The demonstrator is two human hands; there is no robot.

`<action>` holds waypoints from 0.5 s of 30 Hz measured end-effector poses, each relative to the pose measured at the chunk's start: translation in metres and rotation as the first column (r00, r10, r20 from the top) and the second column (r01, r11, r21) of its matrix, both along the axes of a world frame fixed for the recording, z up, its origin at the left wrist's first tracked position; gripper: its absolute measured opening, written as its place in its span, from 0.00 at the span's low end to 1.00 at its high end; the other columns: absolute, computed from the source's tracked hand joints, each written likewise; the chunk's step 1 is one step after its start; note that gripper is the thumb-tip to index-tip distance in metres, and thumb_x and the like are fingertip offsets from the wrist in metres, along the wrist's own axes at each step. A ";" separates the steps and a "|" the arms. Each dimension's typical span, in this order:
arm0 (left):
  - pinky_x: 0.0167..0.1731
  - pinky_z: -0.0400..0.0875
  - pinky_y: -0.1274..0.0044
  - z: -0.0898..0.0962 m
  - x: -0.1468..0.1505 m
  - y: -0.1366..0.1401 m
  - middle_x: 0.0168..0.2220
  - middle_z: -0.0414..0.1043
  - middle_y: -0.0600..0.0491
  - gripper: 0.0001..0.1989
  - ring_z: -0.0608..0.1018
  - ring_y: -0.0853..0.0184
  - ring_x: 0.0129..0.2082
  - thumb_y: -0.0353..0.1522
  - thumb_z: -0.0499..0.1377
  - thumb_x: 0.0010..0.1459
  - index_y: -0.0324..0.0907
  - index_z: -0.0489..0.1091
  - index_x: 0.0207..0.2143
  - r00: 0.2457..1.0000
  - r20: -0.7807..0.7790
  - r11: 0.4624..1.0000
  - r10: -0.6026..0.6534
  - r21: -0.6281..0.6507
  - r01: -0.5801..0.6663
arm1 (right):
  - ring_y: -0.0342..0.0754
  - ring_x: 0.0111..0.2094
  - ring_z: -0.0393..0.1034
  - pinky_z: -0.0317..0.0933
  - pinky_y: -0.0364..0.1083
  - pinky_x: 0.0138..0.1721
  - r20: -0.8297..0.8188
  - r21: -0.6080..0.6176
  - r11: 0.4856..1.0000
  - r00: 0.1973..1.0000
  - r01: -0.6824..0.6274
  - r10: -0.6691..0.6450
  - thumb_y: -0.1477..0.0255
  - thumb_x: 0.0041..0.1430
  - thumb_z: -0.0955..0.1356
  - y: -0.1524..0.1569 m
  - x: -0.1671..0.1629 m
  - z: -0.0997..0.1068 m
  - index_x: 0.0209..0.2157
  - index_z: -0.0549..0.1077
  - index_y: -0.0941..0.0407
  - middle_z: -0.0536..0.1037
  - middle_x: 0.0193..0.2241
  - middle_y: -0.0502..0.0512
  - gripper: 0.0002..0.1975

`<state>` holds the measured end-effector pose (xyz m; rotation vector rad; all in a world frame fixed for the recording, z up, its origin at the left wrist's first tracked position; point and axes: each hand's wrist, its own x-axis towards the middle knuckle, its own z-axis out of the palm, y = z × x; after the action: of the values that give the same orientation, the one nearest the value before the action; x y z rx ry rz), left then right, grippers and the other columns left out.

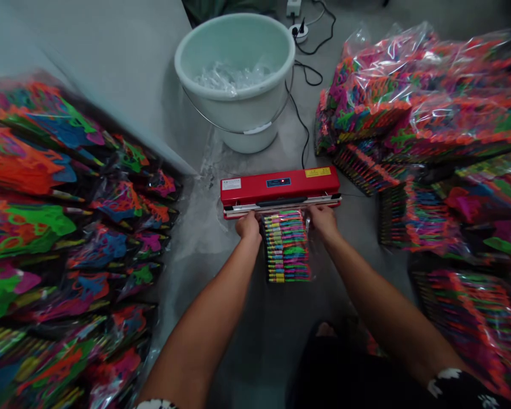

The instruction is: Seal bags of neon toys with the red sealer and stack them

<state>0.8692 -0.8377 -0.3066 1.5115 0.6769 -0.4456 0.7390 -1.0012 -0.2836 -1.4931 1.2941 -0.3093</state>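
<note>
A red heat sealer (255, 195) lies on the floor in front of me, with a small lit display on top and a silver bar along its near edge. Against that edge is a clear plastic bag (286, 247) packed with a row of many-coloured pens. My left hand (249, 226) pinches the bag's far left corner, close to the bar. At the opposite corner, my right hand (322, 220) has its fingers closed on the bag's edge. Whether the bag's mouth is in the sealer's slot, I cannot tell.
Behind the sealer stands a pale bucket (234, 133) with clear plastic scraps inside. Bagged colourful goods (106, 250) are piled on the left, and more stacked bags (434, 119) on the right. A black cable (305, 133) runs from a power socket (298, 31) toward the sealer.
</note>
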 end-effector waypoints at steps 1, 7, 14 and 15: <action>0.25 0.72 0.79 0.004 0.000 -0.001 0.24 0.74 0.53 0.06 0.78 0.69 0.23 0.29 0.64 0.55 0.40 0.70 0.27 0.999 -0.024 0.999 0.029 -0.019 -0.029 | 0.49 0.28 0.71 0.65 0.45 0.32 -0.064 -0.183 0.980 0.996 -0.076 0.065 0.63 0.60 0.68 0.002 0.000 0.007 0.31 0.73 0.55 0.79 0.26 0.55 0.10; 0.31 0.76 0.79 0.021 -0.001 -0.004 0.26 0.76 0.54 0.04 0.80 0.71 0.24 0.22 0.59 0.57 0.39 0.69 0.33 0.996 -0.066 0.991 0.055 -0.118 -0.063 | 0.58 0.45 0.77 0.65 0.50 0.47 -0.584 -0.442 0.446 0.627 -0.779 0.516 0.62 0.73 0.60 0.009 0.037 0.045 0.45 0.76 0.59 0.81 0.45 0.68 0.18; 0.27 0.72 0.79 0.027 -0.011 0.022 0.26 0.75 0.54 0.03 0.78 0.69 0.21 0.29 0.61 0.59 0.40 0.69 0.34 0.992 0.057 0.993 -0.117 0.030 0.115 | 0.60 0.48 0.79 0.67 0.50 0.48 -0.738 -0.270 0.229 0.354 -0.935 0.574 0.70 0.76 0.55 0.009 0.049 0.039 0.50 0.74 0.62 0.82 0.46 0.71 0.20; 0.27 0.72 0.78 0.029 -0.011 0.026 0.26 0.76 0.54 0.02 0.77 0.69 0.21 0.30 0.62 0.59 0.41 0.70 0.34 0.975 0.109 0.978 -0.192 0.110 0.180 | 0.60 0.48 0.79 0.67 0.51 0.48 -0.738 -0.266 0.222 0.347 -0.938 0.579 0.71 0.76 0.55 0.008 0.049 0.038 0.50 0.74 0.62 0.82 0.46 0.71 0.20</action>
<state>0.8586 -0.8115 -0.2775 1.6904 0.4719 -0.4647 0.7880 -0.9927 -0.2454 -2.8539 0.5039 0.4304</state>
